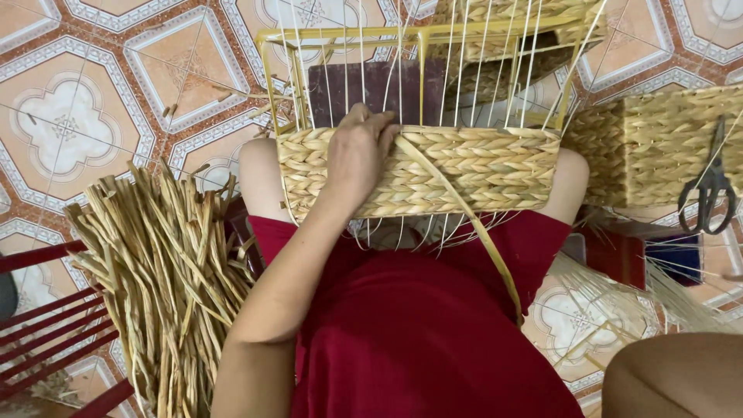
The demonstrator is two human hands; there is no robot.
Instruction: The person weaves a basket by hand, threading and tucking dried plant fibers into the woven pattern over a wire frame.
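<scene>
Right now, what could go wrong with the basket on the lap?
The half-woven basket only balances on the knees, steadied by the left hand, so it might tip. The loose strand trailing over the lap could snag or slip out. The thin upright wires stick out and might poke fingers.

My left hand is covering part of the half-woven straw basket on its yellow wire frame, so the weave under my palm is hiding. My right hand isn't showing; only a bare forearm is poking in at the lower right corner. The top edge is cutting off the frame's far end. The bundle of dry straw strands is running off the bottom edge.
</scene>
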